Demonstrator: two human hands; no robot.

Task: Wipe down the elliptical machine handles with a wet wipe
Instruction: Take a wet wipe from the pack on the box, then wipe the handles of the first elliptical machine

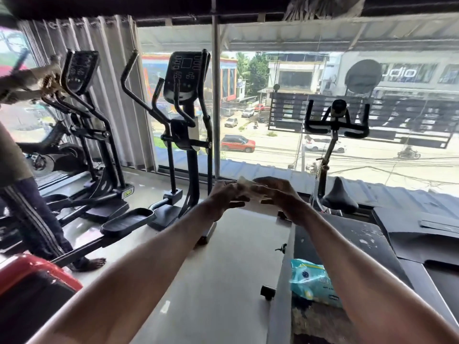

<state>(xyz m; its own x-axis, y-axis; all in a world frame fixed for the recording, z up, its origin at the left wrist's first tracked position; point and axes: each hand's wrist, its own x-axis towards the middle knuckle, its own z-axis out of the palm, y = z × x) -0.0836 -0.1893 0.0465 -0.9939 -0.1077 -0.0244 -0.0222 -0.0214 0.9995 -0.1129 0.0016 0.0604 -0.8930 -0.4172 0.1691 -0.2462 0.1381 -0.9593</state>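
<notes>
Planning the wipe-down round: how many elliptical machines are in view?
2. One elliptical stands at the window, ahead of the hands; another elliptical is to its left by the blinds. More may be hidden beyond the left edge.

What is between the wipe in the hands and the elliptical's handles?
Nothing visible. The wipe is held between the left hand and right hand; only open floor lies toward the elliptical, whose handles stand clear.

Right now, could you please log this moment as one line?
phase: preparing wipe | left hand and right hand: holding wet wipe | elliptical handles: untouched
</notes>
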